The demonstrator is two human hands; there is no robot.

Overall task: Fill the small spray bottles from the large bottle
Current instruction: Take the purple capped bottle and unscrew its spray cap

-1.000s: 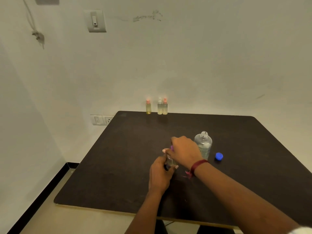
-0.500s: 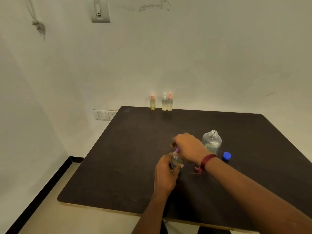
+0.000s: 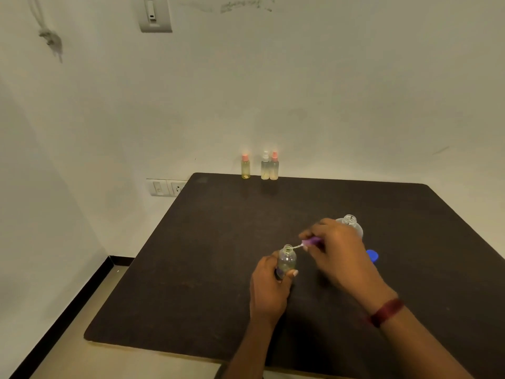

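Dark table (image 3: 218,269), three spray bottles (image 3: 265,168), left fingers (image 3: 290,276) grip fourth (image 3: 287,259), right fingers (image 3: 311,234) pinch sprayer (image 3: 314,241)

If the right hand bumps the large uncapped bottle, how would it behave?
The large bottle looks like clear plastic, so probably light and easily tipped. Its neck is open, the blue cap lying beside it, so a tip would likely spill.
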